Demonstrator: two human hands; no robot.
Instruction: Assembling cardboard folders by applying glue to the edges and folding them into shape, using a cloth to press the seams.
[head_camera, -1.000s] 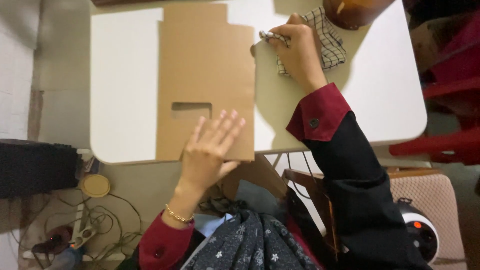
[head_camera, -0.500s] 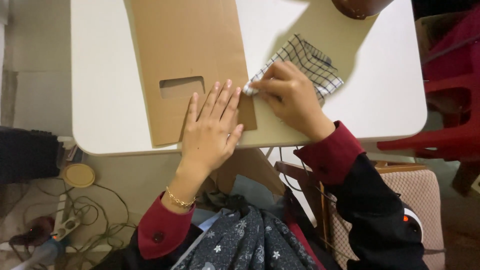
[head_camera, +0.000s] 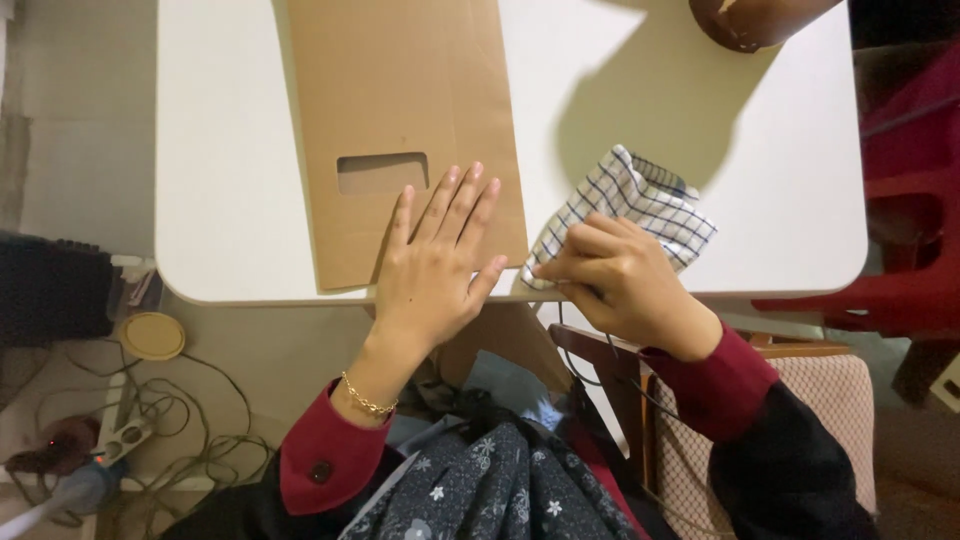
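L hand (head_camera: 435, 265) lay flat, palm down, fingers spread and extended, pressing on the lower R corner of the cardboard sheet (head_camera: 400, 110); not gripping anything, just holding it down at the near table edge. Gold bracelet (head_camera: 366, 399) on that wrist, red cuff (head_camera: 320, 465) w/ a button below it. R hand (head_camera: 625, 280) was just beside the L, curled shut, fingertips pinching the near corner of the checked cloth (head_camera: 640, 200) right at the table edge. What else might sit inside the R fist: can't tell, fingers hid it. Cloth was white w/ dark grid lines, crumpled/folded, lying on the white table (head_camera: 220, 200) to the R of the cardboard, close to it but whether touching can't tell. Cardboard was brown, flat, long side running away from the person, w/ a rectangular cut-out (head_camera: 383, 172) near its close end, just L of the L hand's fingertips. Far end of sheet ran out of frame at top. Further back, top R, a brown rounded object (head_camera: 750, 20) sat on the table, cut off by frame, casting a big shadow toward the cloth. Off the table: red plastic chair (head_camera: 900, 200) to the R, a round tan lid (head_camera: 150, 335) and a power strip w/ tangled cables (head_camera: 120, 440) on the floor to the L.
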